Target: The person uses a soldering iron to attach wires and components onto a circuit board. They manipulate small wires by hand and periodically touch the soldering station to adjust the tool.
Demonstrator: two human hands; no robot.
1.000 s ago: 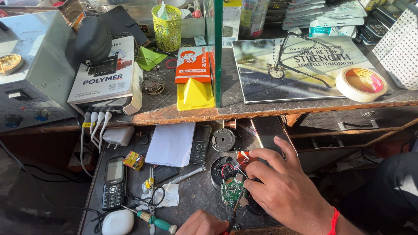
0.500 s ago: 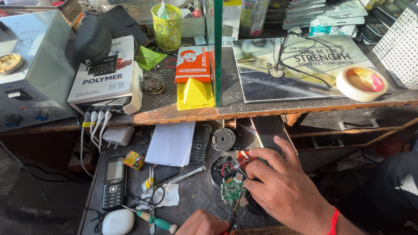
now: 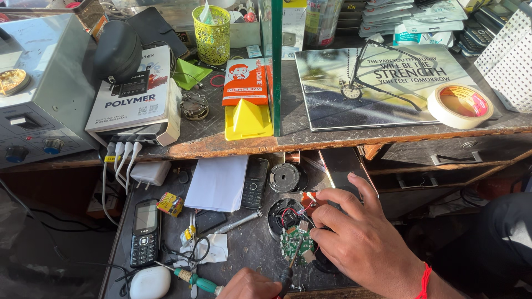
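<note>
Board: green circuit board (image 3: 292,245) is lying flat on the table (image 3: 249,243), beside its round black shell (image 3: 284,213)
Right hand (image 3: 363,243): fingers are pinning the board
Left hand (image 3: 249,285): grip is closing on a tool (image 3: 289,264), tip pointing up onto the board
Cup: yellow cup (image 3: 211,29) is holding a paper piece

Over the past second almost nothing shifts on the lower bench: the right hand (image 3: 360,243) spreads its fingers slightly over the green circuit board (image 3: 292,243), while the left hand (image 3: 249,285) edges a little further into view with its dark-handled tool (image 3: 288,271).
</note>
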